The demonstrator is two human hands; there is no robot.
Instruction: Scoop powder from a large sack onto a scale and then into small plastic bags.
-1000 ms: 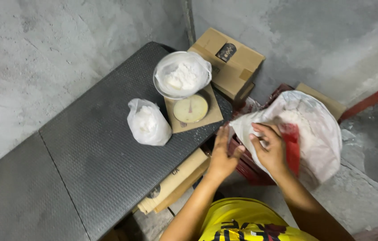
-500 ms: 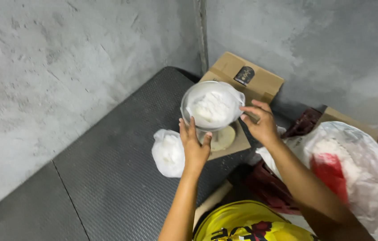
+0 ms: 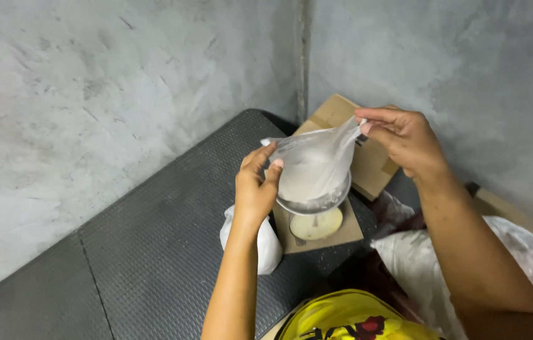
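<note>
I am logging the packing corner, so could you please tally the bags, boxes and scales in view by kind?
Clear thin plastic bags with white powder, in both hands' grip: 1
Tied white plastic bags on the mat: 1
Large white plastic sacks: 1
Brown cardboard boxes: 2
Small scales with metal bowl: 1
Total: 6

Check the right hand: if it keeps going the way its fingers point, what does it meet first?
The right hand points left, pinching the clear plastic bag by its top corner. Straight on lies the bag's stretched upper edge, then probably the left hand pinching the other side; depth is unclear.
</note>
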